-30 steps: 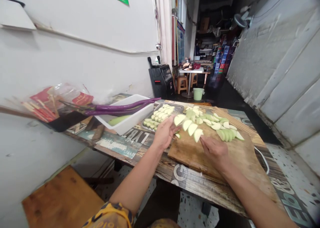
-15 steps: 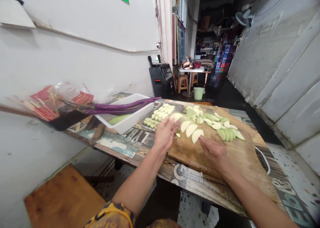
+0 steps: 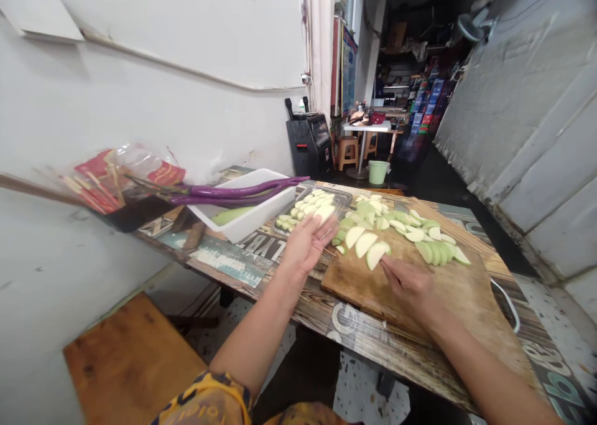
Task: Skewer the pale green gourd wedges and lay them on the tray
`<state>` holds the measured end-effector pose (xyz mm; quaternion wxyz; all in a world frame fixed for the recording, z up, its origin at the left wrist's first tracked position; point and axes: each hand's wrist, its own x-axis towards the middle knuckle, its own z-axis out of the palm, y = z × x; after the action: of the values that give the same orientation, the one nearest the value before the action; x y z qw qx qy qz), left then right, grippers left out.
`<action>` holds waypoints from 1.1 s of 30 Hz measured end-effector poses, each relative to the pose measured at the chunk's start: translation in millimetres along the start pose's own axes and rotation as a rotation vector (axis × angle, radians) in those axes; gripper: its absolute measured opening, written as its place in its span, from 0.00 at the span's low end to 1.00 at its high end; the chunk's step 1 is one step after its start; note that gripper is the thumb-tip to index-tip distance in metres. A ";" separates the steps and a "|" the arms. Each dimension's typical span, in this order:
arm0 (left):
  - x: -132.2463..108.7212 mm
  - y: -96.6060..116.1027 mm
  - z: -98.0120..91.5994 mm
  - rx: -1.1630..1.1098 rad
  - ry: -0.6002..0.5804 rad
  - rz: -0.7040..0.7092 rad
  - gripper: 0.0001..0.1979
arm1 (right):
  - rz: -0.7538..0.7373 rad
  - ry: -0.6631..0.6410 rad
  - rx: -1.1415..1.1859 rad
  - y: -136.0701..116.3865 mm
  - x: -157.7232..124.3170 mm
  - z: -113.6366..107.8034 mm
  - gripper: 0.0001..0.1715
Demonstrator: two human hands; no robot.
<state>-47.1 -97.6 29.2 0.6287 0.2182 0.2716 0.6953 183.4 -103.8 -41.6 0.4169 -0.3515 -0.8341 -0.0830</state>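
Observation:
My left hand (image 3: 305,244) reaches over the table's left side and pinches a pale green slice (image 3: 324,213) at its fingertips, just beside the metal tray (image 3: 344,195) lined with similar slices (image 3: 303,210). My right hand (image 3: 408,285) lies flat on the wooden cutting board (image 3: 433,300), fingers stretched out and touching the nearest of three loose slices (image 3: 375,256). Several more green slices (image 3: 420,235) are spread over the board's far half.
A white bin (image 3: 247,224) holds a green vegetable (image 3: 228,215), with long purple eggplants (image 3: 233,192) across it. A bag of skewers (image 3: 107,176) lies far left. A wooden bench (image 3: 125,363) is below. A black machine (image 3: 310,142) and green bucket (image 3: 377,171) stand behind.
My left hand has carried its slice leftward from the board's edge to the tray. My right hand has stayed by the loose slices. The view has shifted a little.

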 end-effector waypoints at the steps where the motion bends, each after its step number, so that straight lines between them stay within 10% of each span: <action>1: 0.3 -0.3 -0.2 -0.009 -0.002 -0.006 0.07 | -0.002 -0.015 0.004 -0.1 -0.2 0.1 0.15; 33: 18.4 -21.1 18.8 0.040 0.103 0.133 0.08 | 0.119 -0.034 0.109 -29.0 10.9 -4.9 0.13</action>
<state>-21.0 -76.1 28.9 0.5616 0.2123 0.3024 0.7403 163.0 -121.6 -25.8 0.4252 -0.3785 -0.8222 -0.0066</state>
